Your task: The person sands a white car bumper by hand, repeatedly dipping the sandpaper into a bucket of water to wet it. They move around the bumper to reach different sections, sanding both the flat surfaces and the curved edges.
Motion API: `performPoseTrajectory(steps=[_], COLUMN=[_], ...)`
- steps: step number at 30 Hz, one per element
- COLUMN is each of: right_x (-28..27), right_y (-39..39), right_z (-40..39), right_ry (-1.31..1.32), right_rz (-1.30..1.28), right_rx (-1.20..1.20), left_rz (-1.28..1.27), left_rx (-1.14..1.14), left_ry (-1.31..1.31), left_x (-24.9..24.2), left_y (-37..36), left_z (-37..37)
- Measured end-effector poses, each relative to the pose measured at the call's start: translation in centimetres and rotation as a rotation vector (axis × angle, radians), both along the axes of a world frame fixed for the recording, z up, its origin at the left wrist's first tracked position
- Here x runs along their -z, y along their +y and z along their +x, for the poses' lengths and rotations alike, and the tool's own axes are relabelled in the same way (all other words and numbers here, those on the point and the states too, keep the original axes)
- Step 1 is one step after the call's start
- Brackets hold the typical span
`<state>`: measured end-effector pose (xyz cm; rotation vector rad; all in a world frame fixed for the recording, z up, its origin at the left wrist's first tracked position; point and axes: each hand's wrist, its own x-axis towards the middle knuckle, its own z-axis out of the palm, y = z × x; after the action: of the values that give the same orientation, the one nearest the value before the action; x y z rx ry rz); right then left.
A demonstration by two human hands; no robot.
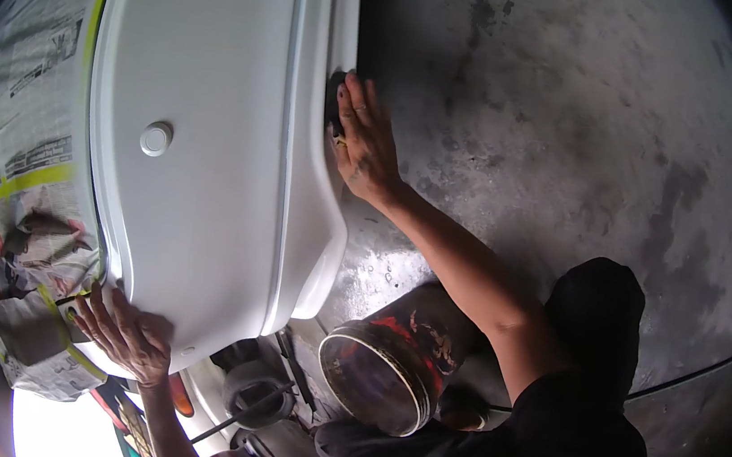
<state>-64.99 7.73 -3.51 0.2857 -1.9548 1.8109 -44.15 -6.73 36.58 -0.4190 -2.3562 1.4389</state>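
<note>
A white painted car bumper (197,209) fills the left half of the head view, with a small round white disc (156,139) on its face. My right hand (365,143) is at the bumper's right edge, its fingers laid over a dark pad (335,100) that touches the paint. Most of the pad is hidden under the fingers, so its exact kind cannot be made out. Down at the lower left, my left hand (123,336) rests flat on the bumper's corner with the fingers spread, beside the masked part. It holds nothing.
Newspaper (29,91) edged with yellow-green tape (23,188) covers the adjoining bodywork. Near my legs, an open stained bucket (376,379) stands on the grey concrete floor (524,111). A thin dark cable (693,372) crosses the floor on the right.
</note>
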Motion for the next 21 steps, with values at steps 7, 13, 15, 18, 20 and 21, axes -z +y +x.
performPoseTrajectory(steps=[7, 13, 15, 18, 20, 21], right_x=[-0.8, -0.5, -0.9, -1.4, -0.8, -0.5], right_y=[0.3, 2.7, 3.9, 2.9, 1.1, 1.0], right_z=[-5.2, -4.8, -11.3, -8.6, -0.1, 0.1], right_ry=[-0.040, -0.037, 0.021, -0.025, -0.048, -0.044], right_rz=[-0.042, 0.123, 0.170, 0.126, 0.031, 0.031], right_rx=[0.082, -0.018, 0.100, 0.077, -0.030, -0.030], left_rz=[-0.064, -0.054, -0.023, 0.013, 0.004, 0.004], left_rx=[0.007, -0.011, -0.017, -0.017, -0.013, -0.013], left_ry=[0.001, -0.013, -0.016, -0.006, -0.011, -0.006], left_x=[0.3, 0.1, 0.3, 0.4, 0.1, 0.0], left_y=[1.6, 1.6, 1.3, 1.1, 0.7, 0.8], left_z=[-0.5, -0.3, -0.5, -0.2, 0.0, 0.1])
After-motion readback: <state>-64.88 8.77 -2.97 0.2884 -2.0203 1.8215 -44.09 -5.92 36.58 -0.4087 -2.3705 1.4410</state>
